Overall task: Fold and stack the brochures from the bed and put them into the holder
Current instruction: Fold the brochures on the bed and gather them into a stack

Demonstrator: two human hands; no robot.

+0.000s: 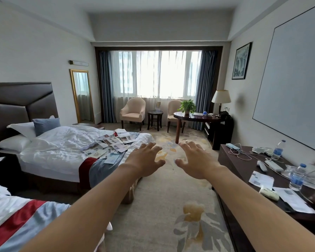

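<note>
The bed [62, 142] stands at left, its white cover rumpled. The brochures [109, 145] lie scattered loose over its foot end. Both arms reach forward above the carpet: the left hand [145, 159] and right hand [196, 160] are spread, fingers released, grasping nothing, near the bed's corner.

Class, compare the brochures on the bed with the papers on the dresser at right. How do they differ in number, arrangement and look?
The brochures are many, scattered and overlapping on the bed; the papers on the dresser are few and lie apart. The brochures show colourful printed panels; the papers look mostly white. Both lie flat, and neither hand touches them.
</note>
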